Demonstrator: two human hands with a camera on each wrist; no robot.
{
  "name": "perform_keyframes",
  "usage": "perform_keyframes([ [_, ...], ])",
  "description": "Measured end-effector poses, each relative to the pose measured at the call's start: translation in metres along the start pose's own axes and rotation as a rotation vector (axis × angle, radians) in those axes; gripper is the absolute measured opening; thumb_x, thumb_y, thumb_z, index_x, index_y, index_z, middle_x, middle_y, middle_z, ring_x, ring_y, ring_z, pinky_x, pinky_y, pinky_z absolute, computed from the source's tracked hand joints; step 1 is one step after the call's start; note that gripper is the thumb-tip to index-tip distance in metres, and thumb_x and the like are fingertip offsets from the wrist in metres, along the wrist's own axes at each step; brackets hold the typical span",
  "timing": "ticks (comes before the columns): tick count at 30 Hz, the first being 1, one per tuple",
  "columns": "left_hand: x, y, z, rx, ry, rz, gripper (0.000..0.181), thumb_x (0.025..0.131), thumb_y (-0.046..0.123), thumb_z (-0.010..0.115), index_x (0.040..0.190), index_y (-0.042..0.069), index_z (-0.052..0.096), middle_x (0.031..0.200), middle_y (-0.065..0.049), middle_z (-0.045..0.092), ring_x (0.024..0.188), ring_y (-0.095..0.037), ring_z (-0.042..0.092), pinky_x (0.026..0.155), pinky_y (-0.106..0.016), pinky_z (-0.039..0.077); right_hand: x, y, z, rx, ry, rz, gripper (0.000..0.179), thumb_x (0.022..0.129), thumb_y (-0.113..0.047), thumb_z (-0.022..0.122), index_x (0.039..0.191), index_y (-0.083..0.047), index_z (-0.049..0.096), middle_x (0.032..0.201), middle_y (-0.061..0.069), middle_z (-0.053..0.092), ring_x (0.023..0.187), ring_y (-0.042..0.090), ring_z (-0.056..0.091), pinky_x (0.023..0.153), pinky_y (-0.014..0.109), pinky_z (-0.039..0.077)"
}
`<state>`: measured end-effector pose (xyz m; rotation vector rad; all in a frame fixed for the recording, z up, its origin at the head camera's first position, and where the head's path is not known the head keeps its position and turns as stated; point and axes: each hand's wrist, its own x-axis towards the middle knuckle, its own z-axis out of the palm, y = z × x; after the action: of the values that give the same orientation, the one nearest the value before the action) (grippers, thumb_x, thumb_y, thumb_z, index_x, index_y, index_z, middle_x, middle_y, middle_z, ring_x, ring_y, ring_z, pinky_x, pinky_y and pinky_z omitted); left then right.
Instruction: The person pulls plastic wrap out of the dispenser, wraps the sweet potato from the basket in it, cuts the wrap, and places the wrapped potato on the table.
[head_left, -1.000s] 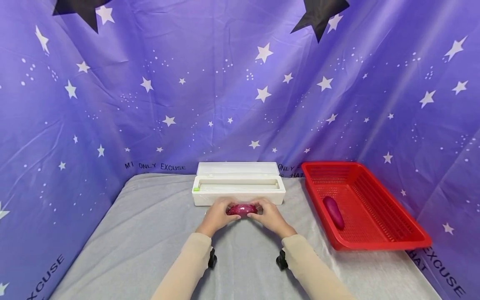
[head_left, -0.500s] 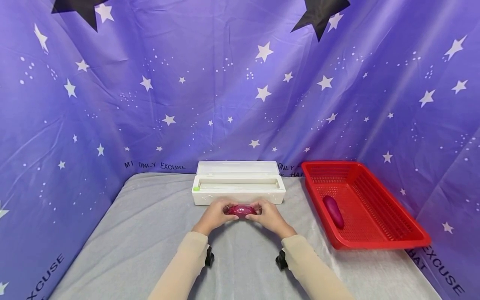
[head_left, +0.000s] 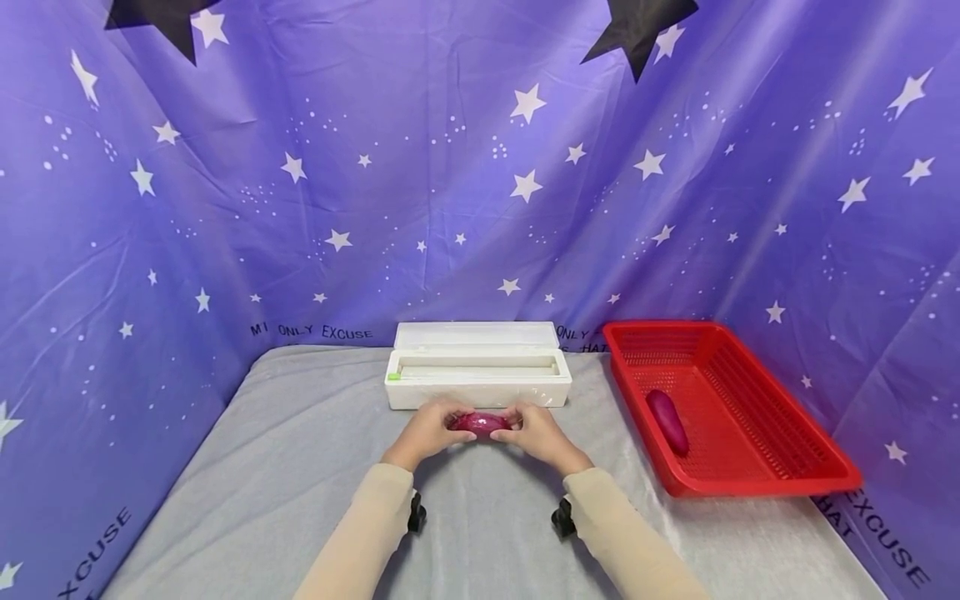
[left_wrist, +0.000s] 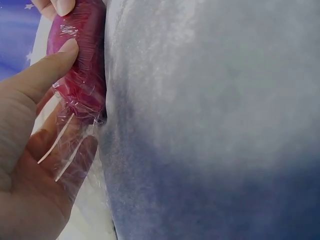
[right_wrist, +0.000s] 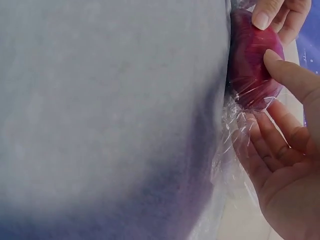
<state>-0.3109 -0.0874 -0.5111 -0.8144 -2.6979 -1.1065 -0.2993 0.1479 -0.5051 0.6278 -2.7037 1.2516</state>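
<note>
Two hands work just in front of the white box (head_left: 450, 395): the left hand (head_left: 429, 432) and the right hand (head_left: 542, 433) each have their grip closed on one end of the wrapped vegetable (head_left: 482, 423), thumbs on its near side and other fingers behind. Clear film (right_wrist: 227, 122) covers it and bunches loosely past the ends. Whether any film runs back to the white box, I cannot tell.

The step in hand looks like snugging the film round the vegetable. To do it well, I would press both thumbs evenly so that it does not roll, smooth creases from the middle outward, then gather each loose end and fold it under. A gentle pull should do; tugged hard, thin film would likely tear.

Counted up: two purple vegetables, one in the grip and one loose vegetable (head_left: 667, 422) inside the red basket (head_left: 765, 490), to the right of the white box; one white box, with one raised lid (head_left: 476, 336) and one green tab (head_left: 393, 377) at its left end; one red basket; one cloth-covered counter (head_left: 300, 467) beneath the white box.
</note>
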Motion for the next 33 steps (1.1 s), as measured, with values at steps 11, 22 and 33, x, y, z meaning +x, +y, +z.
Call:
perform_keyframes([
  [11,-0.008,0.013,0.002,0.052,-0.072,-0.087,0.042,0.084,0.034,0.082,0.121,0.015,0.074,0.107,0.0,0.073,0.092,-0.013,0.064,0.083,-0.036,0.052,-0.004,0.002,-0.011,0.001,-0.123,0.061,0.028,0.082,-0.022,0.084,0.1,-0.005,0.071,0.085,-0.002,0.067,0.075,0.011,0.06,0.07,0.029,0.051],
  [22,-0.025,0.019,0.003,-0.042,-0.118,-0.051,0.034,0.087,0.031,0.08,0.114,0.014,0.069,0.101,-0.001,0.074,0.089,-0.013,0.068,0.08,-0.031,0.055,-0.019,-0.004,-0.025,-0.031,-0.237,0.022,0.029,0.084,-0.025,0.082,0.102,-0.005,0.071,0.084,-0.003,0.067,0.077,0.011,0.06,0.069,0.028,0.05],
  [33,-0.04,0.022,0.001,-0.071,-0.163,0.0,0.024,0.09,0.03,0.077,0.107,0.015,0.071,0.096,0.003,0.074,0.084,-0.009,0.067,0.075,-0.029,0.055,-0.028,-0.009,-0.036,-0.028,-0.383,0.0,0.027,0.09,-0.029,0.077,0.107,-0.011,0.067,0.082,-0.002,0.065,0.067,0.01,0.059,0.059,0.029,0.05],
])
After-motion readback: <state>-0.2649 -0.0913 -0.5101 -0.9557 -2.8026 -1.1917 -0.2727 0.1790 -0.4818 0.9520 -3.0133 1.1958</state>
